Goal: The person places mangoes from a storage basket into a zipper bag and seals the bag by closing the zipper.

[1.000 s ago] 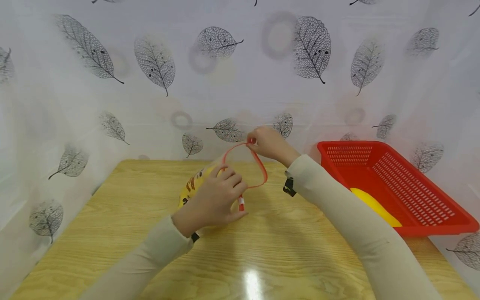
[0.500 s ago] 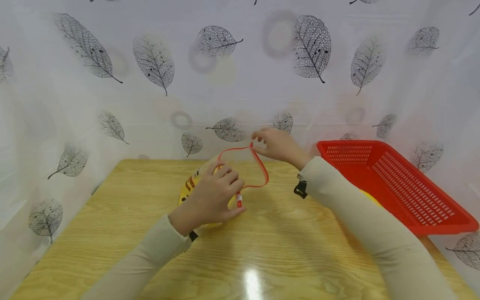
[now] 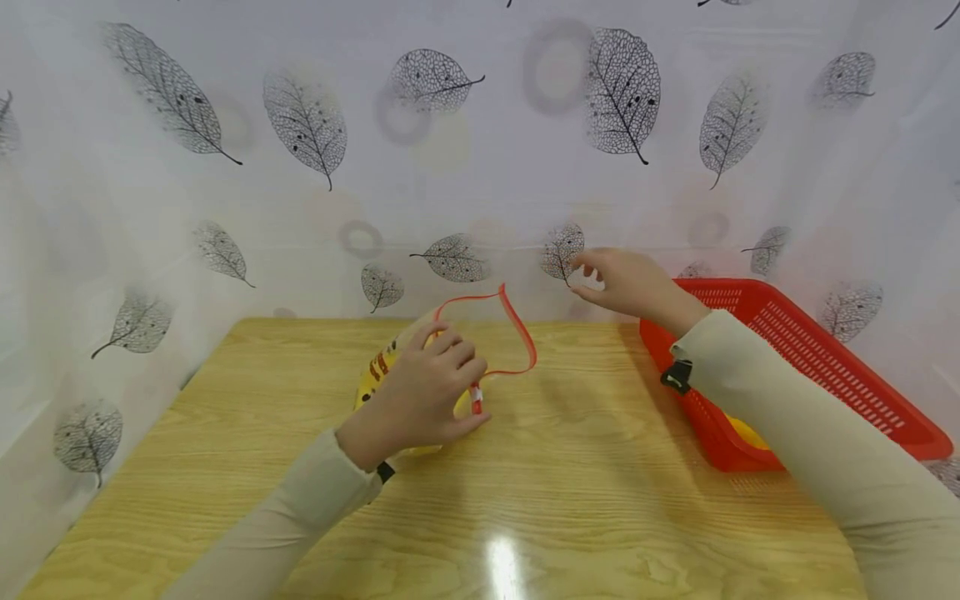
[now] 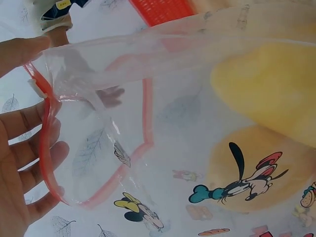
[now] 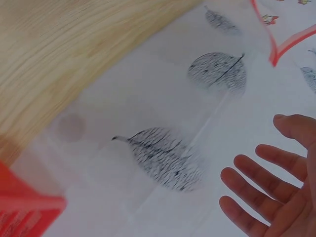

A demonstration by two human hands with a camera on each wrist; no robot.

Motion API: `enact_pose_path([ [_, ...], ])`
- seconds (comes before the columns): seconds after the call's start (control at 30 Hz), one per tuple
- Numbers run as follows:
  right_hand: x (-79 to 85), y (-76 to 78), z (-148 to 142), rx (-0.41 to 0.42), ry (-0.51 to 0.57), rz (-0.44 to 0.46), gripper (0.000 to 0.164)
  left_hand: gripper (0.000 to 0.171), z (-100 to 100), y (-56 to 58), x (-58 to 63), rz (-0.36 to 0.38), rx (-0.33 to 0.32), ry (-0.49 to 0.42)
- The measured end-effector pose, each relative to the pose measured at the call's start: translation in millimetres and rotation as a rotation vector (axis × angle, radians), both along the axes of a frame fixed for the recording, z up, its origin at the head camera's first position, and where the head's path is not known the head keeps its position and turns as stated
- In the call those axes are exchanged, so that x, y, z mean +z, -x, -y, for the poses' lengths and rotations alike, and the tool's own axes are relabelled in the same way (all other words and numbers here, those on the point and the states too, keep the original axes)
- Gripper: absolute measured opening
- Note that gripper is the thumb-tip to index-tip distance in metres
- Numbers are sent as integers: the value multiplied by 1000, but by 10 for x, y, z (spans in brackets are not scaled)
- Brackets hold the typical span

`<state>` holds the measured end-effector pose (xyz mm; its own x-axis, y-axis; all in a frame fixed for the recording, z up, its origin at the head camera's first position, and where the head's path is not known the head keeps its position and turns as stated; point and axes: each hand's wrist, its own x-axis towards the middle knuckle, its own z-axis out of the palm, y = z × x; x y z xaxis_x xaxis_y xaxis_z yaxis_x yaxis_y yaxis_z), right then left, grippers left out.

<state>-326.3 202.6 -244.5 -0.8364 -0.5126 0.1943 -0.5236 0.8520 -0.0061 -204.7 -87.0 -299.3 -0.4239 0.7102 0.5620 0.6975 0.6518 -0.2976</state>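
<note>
My left hand (image 3: 423, 383) holds a clear zip bag (image 4: 173, 118) by its mouth, the thumb on the upper edge and the fingers around the red zip strip (image 4: 45, 143). The mouth gapes towards the right. A white slider (image 4: 36, 89) sits on the strip near the thumb. Inside lie a large yellow thing (image 4: 269, 84) and a rounder orange-yellow one (image 4: 222, 153); their kind is unclear through the printed film. My right hand (image 3: 626, 279), fingers relaxed and holding nothing, is in the air between the bag and the red basket (image 3: 693, 417).
The basket stands on the right of the wooden table (image 3: 555, 500), partly hidden by my right forearm. A yellow thing (image 3: 747, 433) lies in it, mostly covered. A leaf-printed white curtain (image 3: 510, 167) hangs behind the table.
My right hand has let go of the bag's red edge and moved right, towards the basket. The left hand stays almost in place with the bag, whose mouth keeps gaping.
</note>
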Motion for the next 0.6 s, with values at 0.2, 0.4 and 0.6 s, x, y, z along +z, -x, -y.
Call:
enact_pose_path([
  [0.2,-60,-25,-392,-80,-18,68,39,40,-3,5,4,-5,5,-2],
  [0.4,-130,-67,-726,-126,-40,79,42,39,-16,5,11,-2,11,-1],
  [0.6,-235,-72,-1039,-188,-50,146,51,39,-28,5,11,-3,15,-2],
])
